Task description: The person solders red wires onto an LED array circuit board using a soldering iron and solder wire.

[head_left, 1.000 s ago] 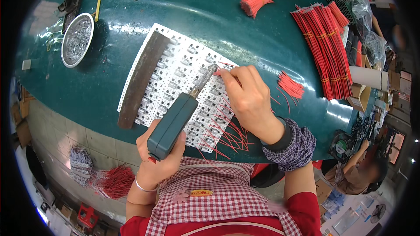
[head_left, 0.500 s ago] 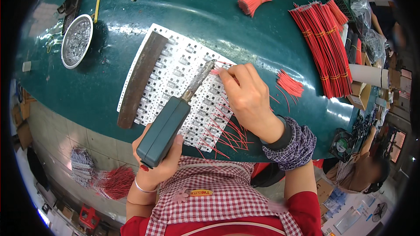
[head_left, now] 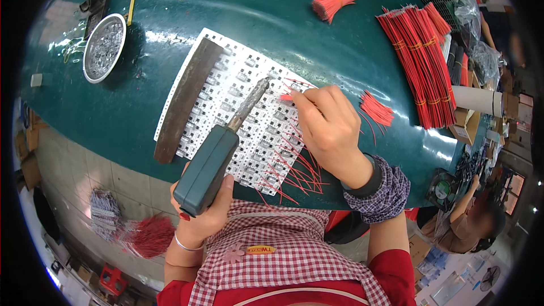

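My left hand (head_left: 211, 215) is wrapped round a dark green soldering gun (head_left: 207, 170). Its crusted metal tip points up and away over a white circuit board panel (head_left: 226, 114) covered with rows of small parts. At the panel's right side, my right hand (head_left: 330, 127) pinches a few short red wires (head_left: 287, 97) between thumb and fingers. A gap separates the iron's tip from those wires. Nearer to me, several red wires (head_left: 303, 173) stick out from the panel's right edge. A dark flat bar (head_left: 188, 105) lies across the panel's left side.
Loose red wires (head_left: 376, 109) lie right of my hand, with large tied bundles (head_left: 416, 65) beyond and a smaller bundle (head_left: 335, 3) at the far side. On the left stands a white-rimmed bowl (head_left: 86, 62) of metallic scraps. A small fan (head_left: 443, 188) sits at the right edge.
The soldering gun's tip has drawn back to the left, away from the wires at my right hand. My right hand has shifted slightly right and nearer, still pinching wires.
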